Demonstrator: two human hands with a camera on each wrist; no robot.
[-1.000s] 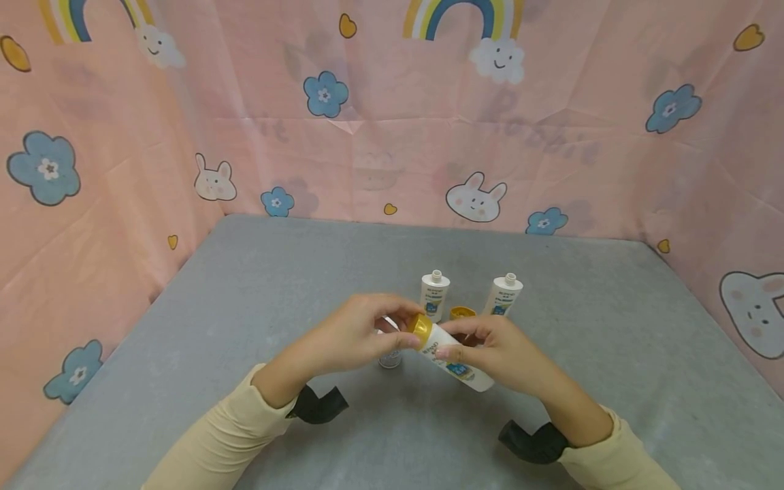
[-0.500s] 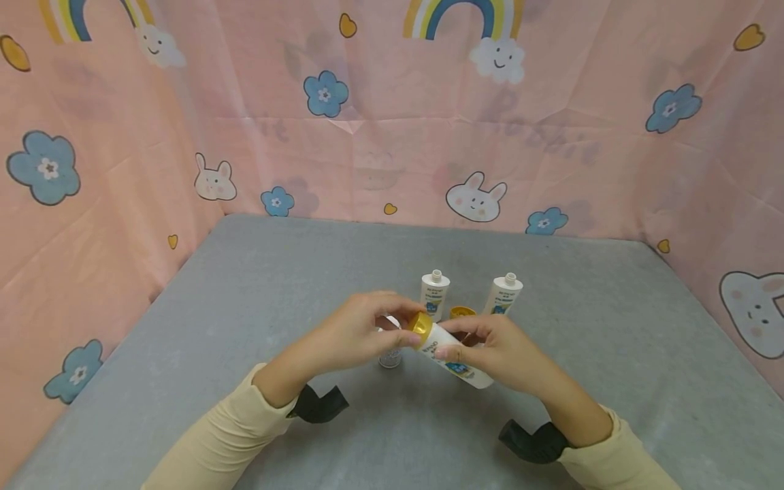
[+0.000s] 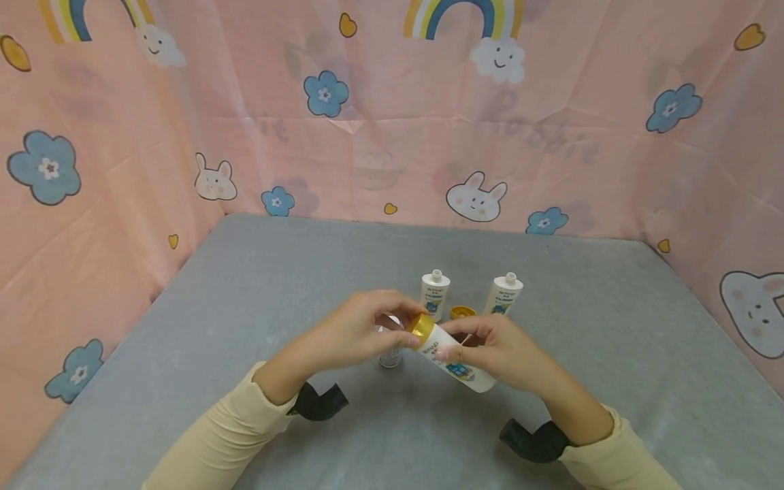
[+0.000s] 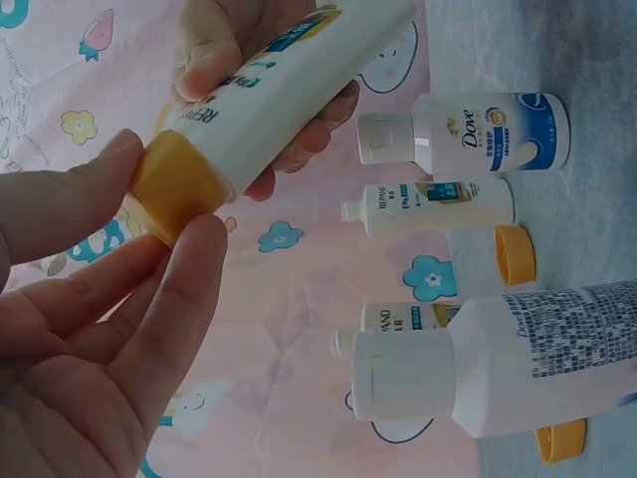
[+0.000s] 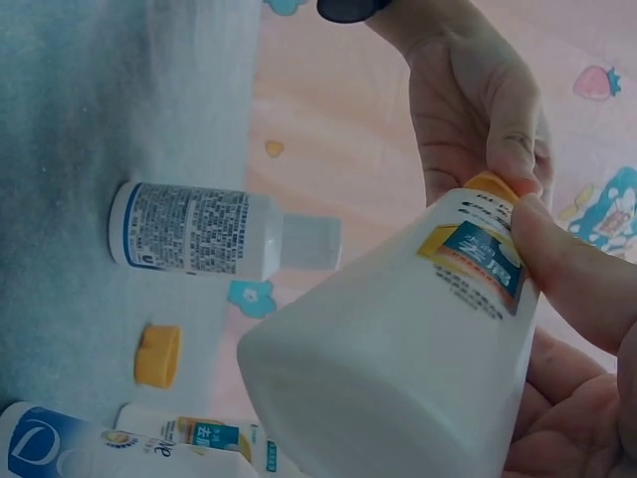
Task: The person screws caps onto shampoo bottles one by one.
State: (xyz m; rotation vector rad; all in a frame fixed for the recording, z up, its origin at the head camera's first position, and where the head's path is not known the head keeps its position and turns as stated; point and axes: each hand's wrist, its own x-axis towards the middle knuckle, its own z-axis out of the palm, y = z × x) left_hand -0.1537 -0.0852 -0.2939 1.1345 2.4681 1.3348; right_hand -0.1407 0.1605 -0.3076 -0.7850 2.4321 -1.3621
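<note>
Tilted between both hands is a white shampoo bottle with a gold cap. The left hand pinches this cap between thumb and fingers, as the left wrist view shows from close by. Around the bottle's body, the right hand grips with its thumb on the label side. Behind the hands stand two similar white bottles, one at left and one at right, both with bare necks. A loose gold cap lies between them.
A clear-capped bottle with fine print stands close by the left hand. A Dove bottle shows beyond the right hand in the left wrist view. Another loose gold cap lies on the grey tabletop. Pink printed cloth walls the table.
Both hands keep the same place and grip. The bottle's lower end shifts up slightly, then back down.
</note>
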